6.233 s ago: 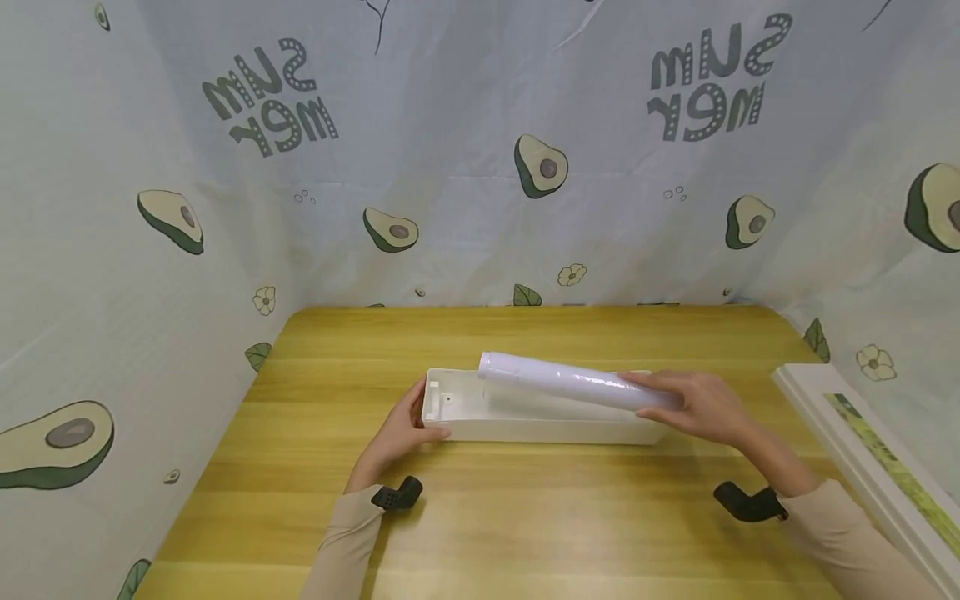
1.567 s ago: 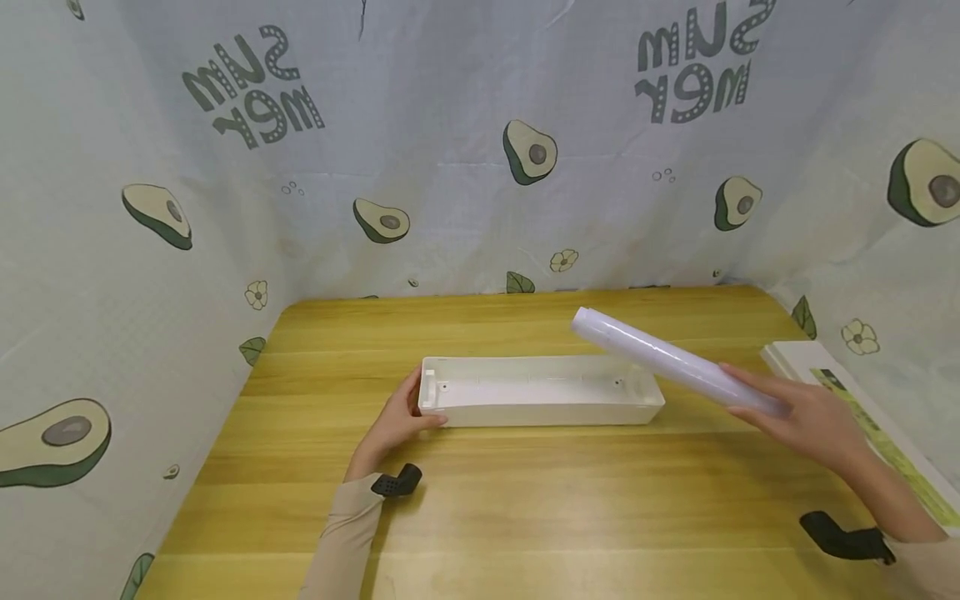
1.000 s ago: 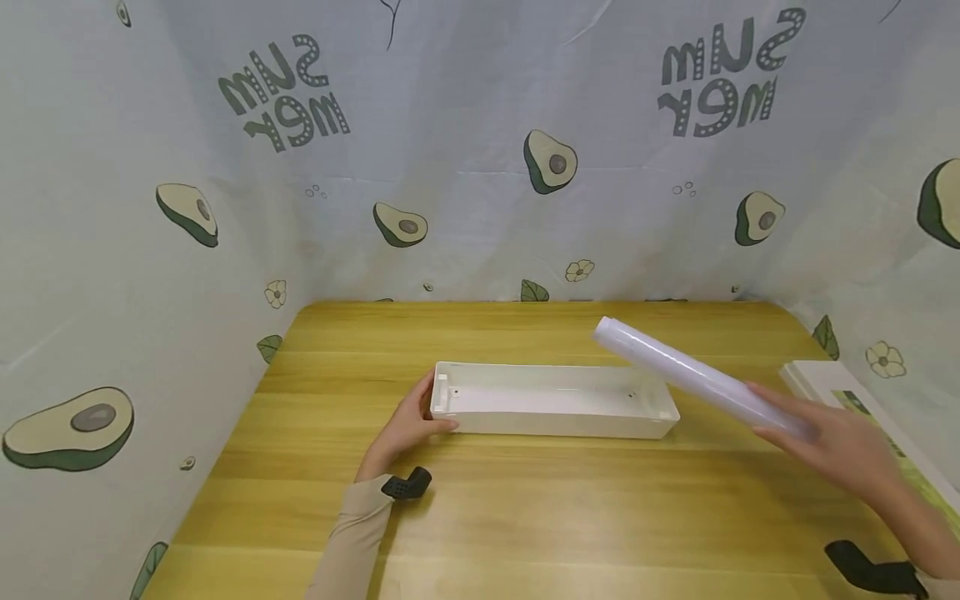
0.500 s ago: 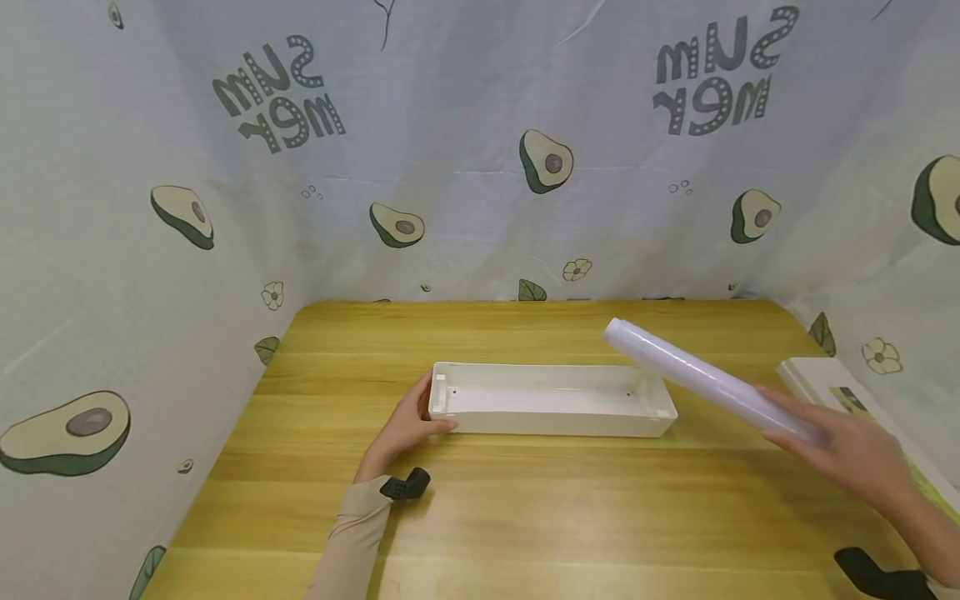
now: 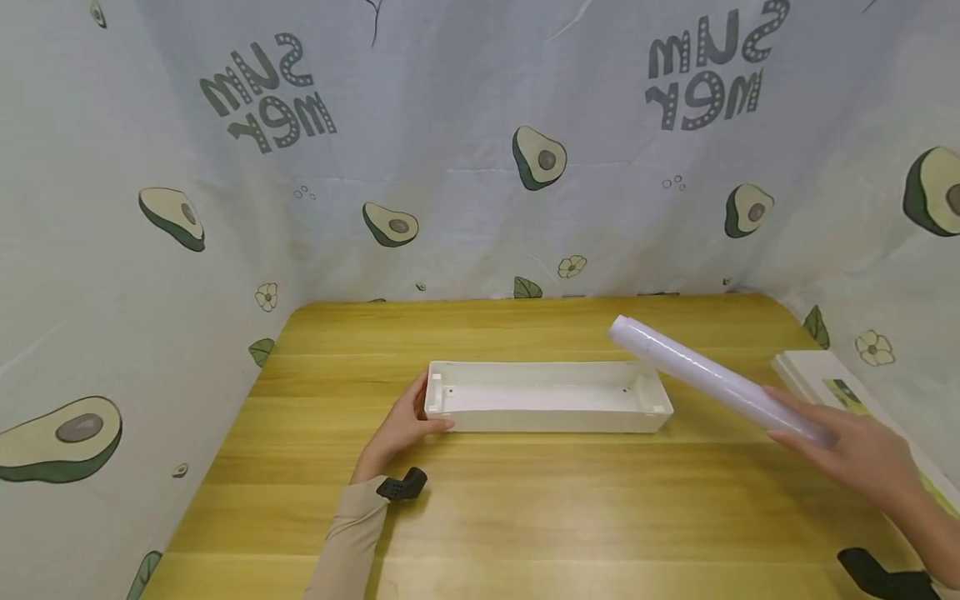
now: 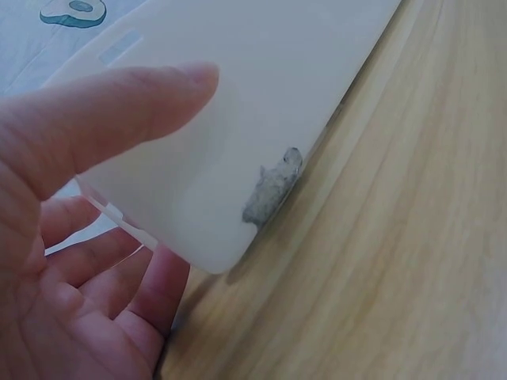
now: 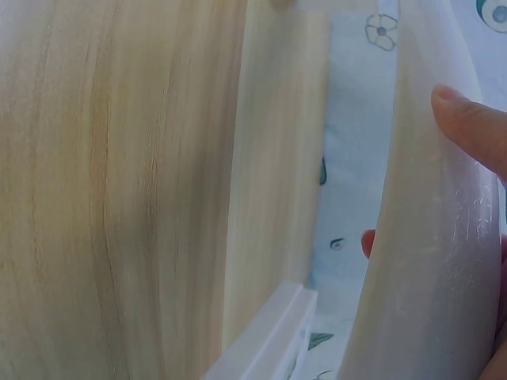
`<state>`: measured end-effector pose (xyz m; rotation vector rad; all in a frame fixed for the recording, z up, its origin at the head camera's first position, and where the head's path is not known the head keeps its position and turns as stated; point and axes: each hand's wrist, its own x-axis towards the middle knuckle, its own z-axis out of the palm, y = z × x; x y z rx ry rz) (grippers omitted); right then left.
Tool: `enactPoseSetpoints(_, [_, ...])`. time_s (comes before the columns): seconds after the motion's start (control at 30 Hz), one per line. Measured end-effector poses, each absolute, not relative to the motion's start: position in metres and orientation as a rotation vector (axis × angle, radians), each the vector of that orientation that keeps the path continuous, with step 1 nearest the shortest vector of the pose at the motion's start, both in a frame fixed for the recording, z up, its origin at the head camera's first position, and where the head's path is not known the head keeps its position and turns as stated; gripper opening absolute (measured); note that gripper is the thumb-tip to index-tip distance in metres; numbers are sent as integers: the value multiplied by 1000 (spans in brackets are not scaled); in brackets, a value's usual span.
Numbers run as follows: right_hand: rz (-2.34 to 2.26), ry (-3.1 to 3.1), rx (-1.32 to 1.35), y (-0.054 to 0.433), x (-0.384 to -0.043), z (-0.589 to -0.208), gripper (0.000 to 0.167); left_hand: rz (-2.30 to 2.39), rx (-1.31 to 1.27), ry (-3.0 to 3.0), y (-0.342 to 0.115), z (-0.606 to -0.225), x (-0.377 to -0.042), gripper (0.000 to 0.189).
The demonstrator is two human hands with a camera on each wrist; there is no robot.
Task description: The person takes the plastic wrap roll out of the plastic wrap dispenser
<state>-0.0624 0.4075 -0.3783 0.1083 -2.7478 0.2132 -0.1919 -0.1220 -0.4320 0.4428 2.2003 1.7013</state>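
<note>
A long white open-topped plastic box [image 5: 547, 422] sits mid-table. My left hand [image 5: 401, 423] holds its left end, thumb on the front wall and fingers behind the end, as the left wrist view also shows. Above the table to the right, my right hand [image 5: 873, 454] grips a shiny whitish roll of plastic wrap [image 5: 712, 379] near its right end. The roll slants, its free end pointing up and left, overlapping the box's right corner in the head view. In the right wrist view my thumb presses along the roll [image 7: 432, 237]. Inside the box, small holes show in the floor.
A long white lid-like piece [image 5: 806, 371] with a green and yellow label lies along the table's right side, partly hidden by my right arm. A grey scuffed patch [image 6: 273, 190] marks the box's front wall. A printed avocado curtain [image 5: 465, 242] encloses the wooden table [image 5: 525, 517].
The roll was over the box's inside several seconds ago; my right hand has lifted it out and carried it right. Lately it has drifted slightly further right. My left hand has kept its hold.
</note>
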Motion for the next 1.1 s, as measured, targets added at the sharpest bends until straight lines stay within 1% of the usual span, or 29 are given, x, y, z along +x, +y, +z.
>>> enactPoseSetpoints(0.37, [215,-2762,74,408,-58,-379,75,1713,433,2241,-125,-456,-204,101])
enactPoseSetpoints(0.63, [195,-2788,16,413,-54,-381,75,1719,485,2244,-124,-460,-206,102])
enactPoseSetpoints(0.83, [216,-2865,-71,417,-53,-385,76,1696,444,2270,-122,-461,-205,103])
enactPoseSetpoints(1.1, [229,-2829,-30,418,-52,-385,74,1723,454,2250,-123,-459,-205,102])
